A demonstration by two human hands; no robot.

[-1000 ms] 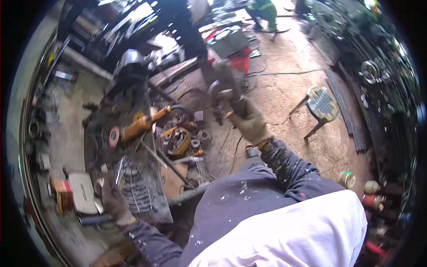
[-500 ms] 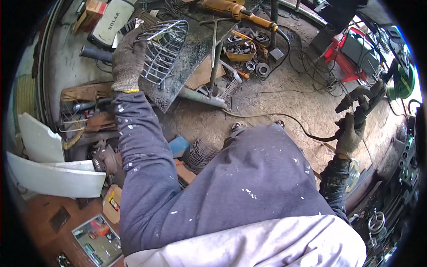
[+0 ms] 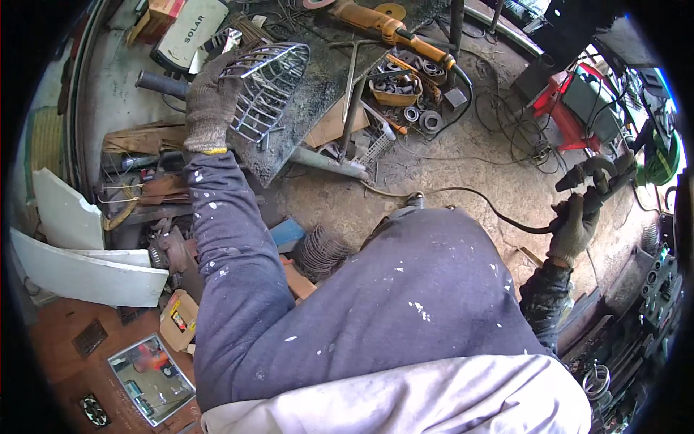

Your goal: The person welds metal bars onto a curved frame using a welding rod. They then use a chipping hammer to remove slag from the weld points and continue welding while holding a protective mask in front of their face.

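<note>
My left hand [image 3: 211, 101], in a grey knit glove, is closed on the rim of a wire basket [image 3: 269, 94] of welded silvery rods. The basket rests at the edge of a dark, grimy metal table [image 3: 307, 123]. On the far right, my right hand [image 3: 575, 231], also gloved, grips a dark tool with a curved, hook-like end [image 3: 598, 173]. A black cable [image 3: 499, 211] runs across the floor to that hand. The tool's exact kind is hard to make out.
An orange angle grinder [image 3: 390, 29] lies on the table's far side. Beyond the table leg sits a yellow bin of metal parts [image 3: 396, 85]. A red-framed machine [image 3: 567, 108] stands among tangled cables at right. White curved panels [image 3: 94, 278] and a wire coil [image 3: 323, 253] are nearby.
The whole view has shifted slightly, with the scene now a little lower and to the right at the top. Both hands keep their holds on the basket and the tool.
</note>
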